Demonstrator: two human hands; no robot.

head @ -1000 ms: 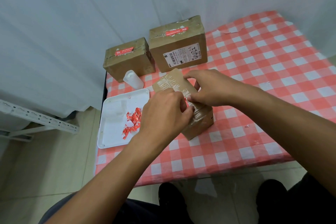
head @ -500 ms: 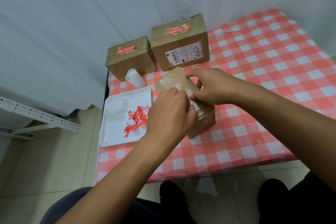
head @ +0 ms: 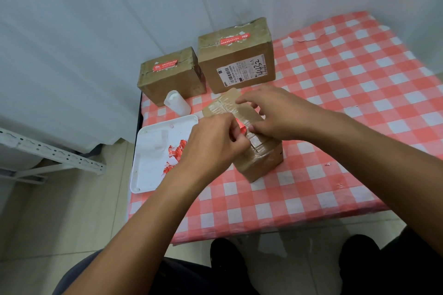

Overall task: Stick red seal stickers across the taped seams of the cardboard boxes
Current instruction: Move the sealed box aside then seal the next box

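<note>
A small taped cardboard box (head: pixel 260 159) stands on the checked tablecloth in front of me. My left hand (head: pixel 213 143) pinches a red seal sticker (head: pixel 241 125) over the box's taped top. My right hand (head: pixel 275 112) rests on the box top, its fingertips at the sticker's other end. Most of the sticker is hidden between my fingers. Two more boxes stand at the back: a small one (head: pixel 171 79) and a larger one (head: pixel 237 57) with a shipping label, each with a red sticker on its top seam.
A white tray (head: pixel 148 163) at the table's left edge holds several red stickers (head: pixel 175 153). A small white bottle (head: pixel 177 103) lies behind the tray. The table edge (head: pixel 263 230) runs close to my knees. A white curtain hangs behind.
My right hand has shifted slightly back along the box top, uncovering a bit of red sticker between my hands. My left hand keeps its pinch. The view tilted a little.
</note>
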